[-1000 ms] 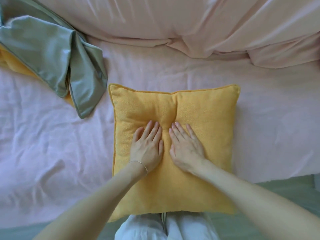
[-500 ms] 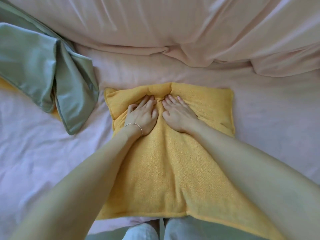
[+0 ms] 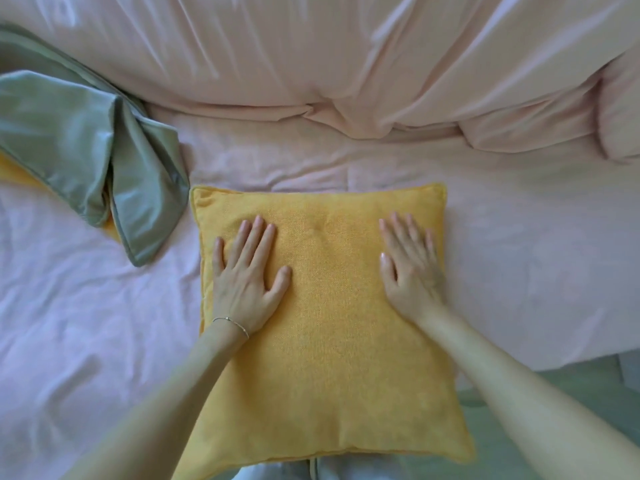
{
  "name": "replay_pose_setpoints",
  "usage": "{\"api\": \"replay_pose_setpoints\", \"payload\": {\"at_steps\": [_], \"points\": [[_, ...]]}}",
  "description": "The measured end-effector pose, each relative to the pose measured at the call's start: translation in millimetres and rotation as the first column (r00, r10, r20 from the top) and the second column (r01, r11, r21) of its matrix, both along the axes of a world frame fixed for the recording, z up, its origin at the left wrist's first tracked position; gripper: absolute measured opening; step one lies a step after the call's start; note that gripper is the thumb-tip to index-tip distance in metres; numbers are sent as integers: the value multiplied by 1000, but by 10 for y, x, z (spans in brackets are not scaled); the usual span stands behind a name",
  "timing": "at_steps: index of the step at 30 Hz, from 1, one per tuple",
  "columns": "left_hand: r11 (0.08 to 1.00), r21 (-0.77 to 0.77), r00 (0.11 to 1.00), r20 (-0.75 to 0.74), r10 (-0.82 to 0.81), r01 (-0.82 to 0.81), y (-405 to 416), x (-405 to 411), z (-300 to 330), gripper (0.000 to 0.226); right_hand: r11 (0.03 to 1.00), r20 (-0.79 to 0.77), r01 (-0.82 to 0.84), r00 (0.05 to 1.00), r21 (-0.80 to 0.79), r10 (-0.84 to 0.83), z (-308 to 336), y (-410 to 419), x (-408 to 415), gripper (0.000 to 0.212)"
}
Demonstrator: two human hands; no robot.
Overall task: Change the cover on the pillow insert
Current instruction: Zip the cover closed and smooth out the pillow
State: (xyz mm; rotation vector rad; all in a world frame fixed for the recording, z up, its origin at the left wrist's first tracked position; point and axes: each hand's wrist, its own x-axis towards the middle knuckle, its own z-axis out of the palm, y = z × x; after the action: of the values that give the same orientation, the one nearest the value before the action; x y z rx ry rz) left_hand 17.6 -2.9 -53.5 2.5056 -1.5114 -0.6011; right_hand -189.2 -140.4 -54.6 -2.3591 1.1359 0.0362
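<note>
A square pillow in a yellow textured cover (image 3: 329, 327) lies flat on the pink bed sheet (image 3: 519, 271) right in front of me. My left hand (image 3: 247, 278) rests palm down on its left half, fingers straight and spread. My right hand (image 3: 410, 268) lies flat on its right half near the edge, fingers straight and a little blurred. A crumpled green satin cover (image 3: 86, 161) lies on the bed at the upper left, apart from the pillow, with a strip of yellow fabric (image 3: 14, 173) showing under it.
A bunched pink duvet (image 3: 346, 64) fills the far side of the bed. The bed's near edge runs at the lower right, with green floor (image 3: 571, 393) beyond it. My legs in pale trousers (image 3: 284, 472) show below the pillow.
Both hands were together pressing near the pillow's far edge half a second ago; they have slid apart to the left and right sides. The pillow now lies flat and smooth.
</note>
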Motion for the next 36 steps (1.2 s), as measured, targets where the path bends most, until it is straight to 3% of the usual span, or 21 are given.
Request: {"api": "replay_pose_setpoints", "payload": {"at_steps": [3, 8, 14, 18, 21, 25, 28, 30, 32, 36], "points": [[996, 81, 999, 6, -34, 33, 92, -115, 0, 64, 992, -40, -125, 991, -22, 124, -86, 212, -44, 51], [957, 252, 988, 15, -156, 147, 150, -428, -133, 61, 974, -269, -216, 936, 67, 226, -250, 437, -121, 53], [921, 373, 990, 36, -137, 114, -468, -143, -535, 77, 968, -398, -222, 883, 116, 250, -522, -59, 352, 73], [926, 372, 997, -55, -55, 72, -759, 121, -599, 76, 972, -431, -155, 876, 175, 217, -578, -377, 595, 55], [901, 428, 988, -152, -10, 75, -950, 301, -561, 57, 965, -414, -79, 892, 249, 180, -540, -570, 695, 52], [934, 351, 990, -140, -14, 62, -817, 310, -380, 60, 953, -343, -77, 922, 294, 181, -371, -582, 563, 51], [986, 169, 999, -46, 18, -10, -364, 151, -184, 76, 988, -123, 12, 992, 157, 7, -136, -267, 284, 48], [994, 101, 1000, 2, 31, -31, -67, 13, -106, 73, 994, 8, 101, 995, 46, -102, 32, 59, 137, 51], [993, 82, 996, 29, 88, -90, 121, -77, -73, 70, 981, 33, 190, 981, -27, -189, 143, 390, 45, 54], [941, 158, 952, -12, 305, -299, 365, -86, 3, 78, 954, -67, 292, 953, -71, -296, 345, 969, 97, 59]]}}
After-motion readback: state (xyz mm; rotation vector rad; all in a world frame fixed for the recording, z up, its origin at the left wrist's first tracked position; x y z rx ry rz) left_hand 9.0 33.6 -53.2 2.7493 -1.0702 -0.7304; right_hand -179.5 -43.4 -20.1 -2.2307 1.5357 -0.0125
